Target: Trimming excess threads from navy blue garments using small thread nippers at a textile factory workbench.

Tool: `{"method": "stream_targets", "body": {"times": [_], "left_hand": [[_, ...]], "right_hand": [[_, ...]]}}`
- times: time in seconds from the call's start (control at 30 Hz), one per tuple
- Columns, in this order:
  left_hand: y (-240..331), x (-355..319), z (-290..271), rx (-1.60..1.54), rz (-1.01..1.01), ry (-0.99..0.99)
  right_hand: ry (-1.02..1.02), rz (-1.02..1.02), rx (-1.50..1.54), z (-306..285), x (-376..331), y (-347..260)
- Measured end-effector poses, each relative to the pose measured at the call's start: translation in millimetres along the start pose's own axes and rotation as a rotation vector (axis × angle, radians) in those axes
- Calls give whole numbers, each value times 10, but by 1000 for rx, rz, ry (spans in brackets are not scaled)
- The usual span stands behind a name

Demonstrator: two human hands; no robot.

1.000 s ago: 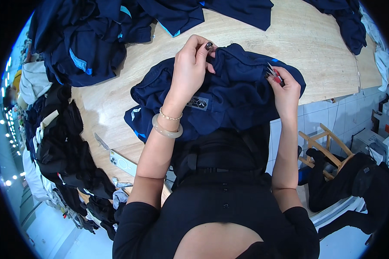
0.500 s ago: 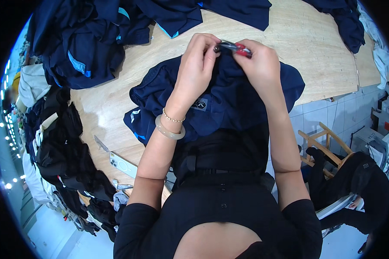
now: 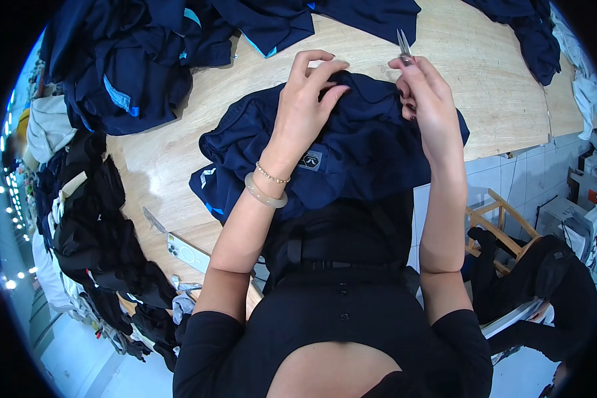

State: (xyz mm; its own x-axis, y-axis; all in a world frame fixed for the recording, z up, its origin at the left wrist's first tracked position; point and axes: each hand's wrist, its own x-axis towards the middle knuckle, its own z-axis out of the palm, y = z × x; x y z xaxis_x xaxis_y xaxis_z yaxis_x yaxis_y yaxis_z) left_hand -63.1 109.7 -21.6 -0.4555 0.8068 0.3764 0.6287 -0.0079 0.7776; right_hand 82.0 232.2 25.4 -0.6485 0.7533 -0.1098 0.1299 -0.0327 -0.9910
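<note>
A dark navy garment [image 3: 371,159] lies bunched on the wooden table in front of me, with a small grey patch [image 3: 310,160] facing up. Over its far left part is my left hand [image 3: 305,99], fingers curved and thumb apart, nothing visible between them; I cannot tell whether the fingertips touch the cloth. My right hand [image 3: 431,99] is above the garment's right side, closed around a pair of thread snips [image 3: 404,48]. Their slim metal blades point away from me, and the handle is hidden in my fingers.
More navy garments [image 3: 139,73] are heaped at the far left, others along the back edge. Dark clothes [image 3: 99,232] hang down the left side. A phone [image 3: 187,253] and a metal blade-like piece [image 3: 154,220] lie near the left edge. A wooden stool [image 3: 504,219] and a seated person [image 3: 557,285] are at right.
My right hand has moved right, away from my left hand, and the snips have swung to point away from me. My left hand's fingers have spread apart.
</note>
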Motion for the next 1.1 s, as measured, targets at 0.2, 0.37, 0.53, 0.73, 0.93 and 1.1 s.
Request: {"method": "stream_targets", "body": {"times": [0.2,0.37,0.53,0.73,0.93,1.1], "left_hand": [[-93,-18,28,-37,63,109],[-15,-21,-31,-113,-31,14],[-11,-35,-56,-132,40,-58],[-38,-48,-101,-222,-16,-88],[-24,-38,-94,-342,-35,-73],[-6,-24,-117,-340,-30,-92]], "right_hand": [[-131,250,348,-9,-263,-116],[-145,330,240,-14,-310,-25],[-181,415,199,19,-296,8],[-214,467,220,64,-291,20],[-207,453,239,103,-262,80],[-202,419,229,105,-234,94]]}}
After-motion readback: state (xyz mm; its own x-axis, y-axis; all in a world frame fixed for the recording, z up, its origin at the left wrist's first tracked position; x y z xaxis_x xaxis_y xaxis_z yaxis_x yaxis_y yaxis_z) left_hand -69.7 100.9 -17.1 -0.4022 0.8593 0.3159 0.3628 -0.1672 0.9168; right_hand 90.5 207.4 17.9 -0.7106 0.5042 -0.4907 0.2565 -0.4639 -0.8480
